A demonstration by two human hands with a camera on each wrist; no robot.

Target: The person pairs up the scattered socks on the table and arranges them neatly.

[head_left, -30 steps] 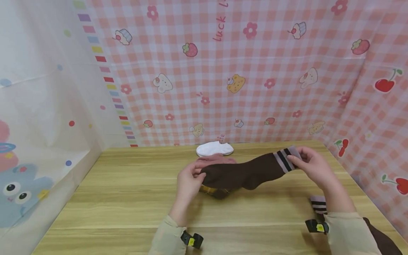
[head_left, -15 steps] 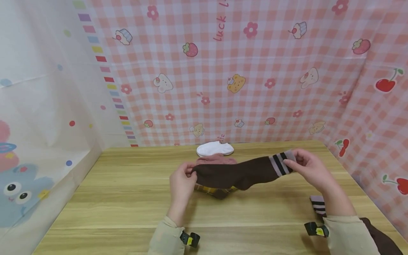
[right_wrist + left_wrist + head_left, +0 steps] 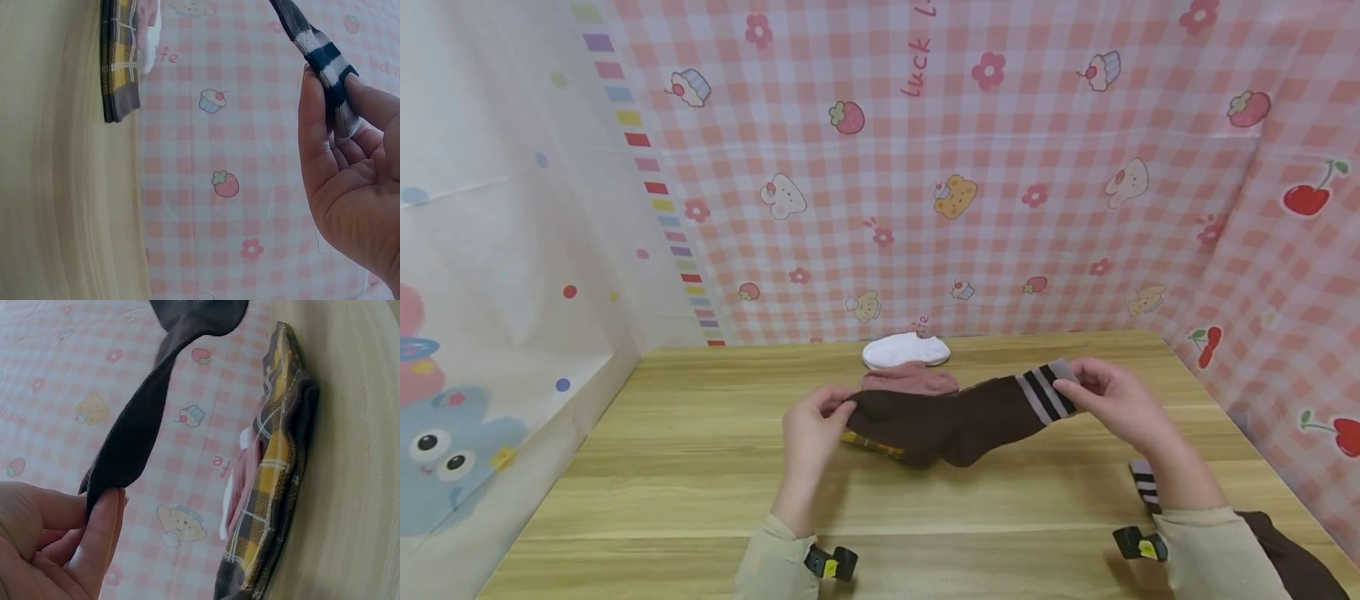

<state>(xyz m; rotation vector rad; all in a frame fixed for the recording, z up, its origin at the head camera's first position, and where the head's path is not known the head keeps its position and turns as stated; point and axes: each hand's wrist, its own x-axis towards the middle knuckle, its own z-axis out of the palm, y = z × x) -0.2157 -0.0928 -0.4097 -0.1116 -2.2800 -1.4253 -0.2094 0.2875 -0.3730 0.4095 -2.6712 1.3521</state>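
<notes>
A dark brown sock (image 3: 958, 417) with a black-striped, greyish-mauve cuff stretches between my two hands above the table. My left hand (image 3: 811, 433) pinches its toe end between thumb and fingers. At the cuff, my right hand (image 3: 1116, 404) pinches the striped edge, as the right wrist view also shows. Beneath and partly behind the held sock lies a yellow-and-brown plaid sock (image 3: 269, 481), mostly hidden in the head view. Another brown sock (image 3: 1285, 550) with a striped cuff lies at the right, partly covered by my right forearm.
Behind the plaid sock lie a pink sock (image 3: 910, 377) and a white low-cut sock (image 3: 906, 351) near the back edge of the wooden table (image 3: 700, 467). A pink checked cloth (image 3: 880, 167) hangs behind the table and along its right side.
Both hands have moved left and slightly lower with the brown sock stretched between them. The other socks stay where they were.
</notes>
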